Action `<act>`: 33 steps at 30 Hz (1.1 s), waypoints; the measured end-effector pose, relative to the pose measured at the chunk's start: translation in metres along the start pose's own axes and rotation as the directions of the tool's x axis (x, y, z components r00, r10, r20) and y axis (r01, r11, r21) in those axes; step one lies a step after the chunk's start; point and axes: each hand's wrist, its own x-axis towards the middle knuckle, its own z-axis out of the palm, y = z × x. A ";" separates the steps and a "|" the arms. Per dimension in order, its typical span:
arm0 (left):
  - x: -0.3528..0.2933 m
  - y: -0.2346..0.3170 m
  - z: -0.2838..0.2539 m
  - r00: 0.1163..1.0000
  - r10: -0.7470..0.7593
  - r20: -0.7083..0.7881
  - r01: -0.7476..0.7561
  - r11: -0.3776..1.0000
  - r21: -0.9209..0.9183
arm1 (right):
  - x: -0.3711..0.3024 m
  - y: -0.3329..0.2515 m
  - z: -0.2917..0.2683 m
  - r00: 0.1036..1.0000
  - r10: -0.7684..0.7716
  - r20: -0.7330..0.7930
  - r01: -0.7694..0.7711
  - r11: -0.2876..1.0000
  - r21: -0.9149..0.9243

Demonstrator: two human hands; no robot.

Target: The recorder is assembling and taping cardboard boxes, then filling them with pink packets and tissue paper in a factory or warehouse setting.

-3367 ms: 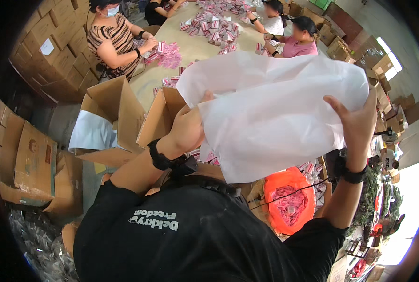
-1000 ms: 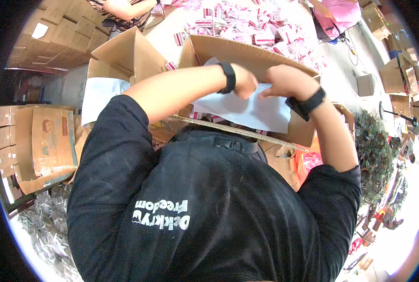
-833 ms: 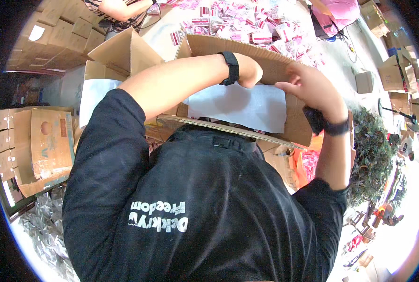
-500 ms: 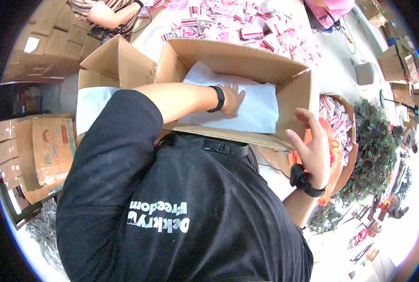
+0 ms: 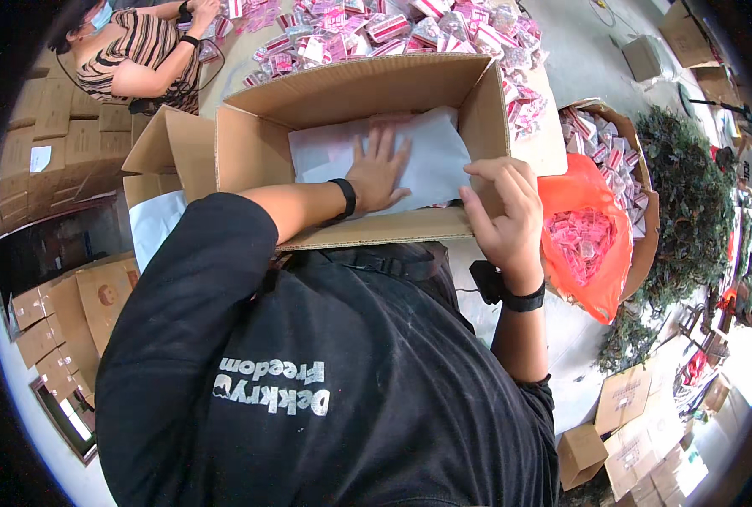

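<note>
A large open brown corrugated cardboard box (image 5: 376,93) looks matt and slightly rough, with raw fluted edges. Inside it lies a thin white plastic liner sheet (image 5: 443,160), smooth, faintly shiny and creased, under the left hand (image 5: 380,169). Beside the right hand (image 5: 502,215) a glossy orange plastic bag (image 5: 583,245) holds small pink film-wrapped packets (image 5: 580,237). More such shiny packets cover the bench (image 5: 553,139). Both wrists wear matt black bands.

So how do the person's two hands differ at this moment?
The left hand lies flat, fingers spread, on the white sheet inside the cardboard box. The right hand is outside, curled at the box's near right corner, holding nothing clearly. Both wear black wristbands.
</note>
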 end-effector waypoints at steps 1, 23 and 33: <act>0.000 0.000 -0.001 0.994 0.082 -0.074 -0.085 0.996 -0.039 | 0.000 0.001 0.001 1.000 -0.002 0.002 0.002 1.000 0.001; -0.004 -0.032 0.026 0.915 0.398 -0.060 -0.392 0.916 0.088 | 0.012 0.020 -0.001 0.998 -0.062 -0.018 0.064 0.994 0.089; -0.007 -0.032 0.036 0.980 0.158 -0.125 -0.153 0.987 0.046 | 0.000 0.019 -0.003 0.995 -0.089 -0.033 0.092 0.991 0.093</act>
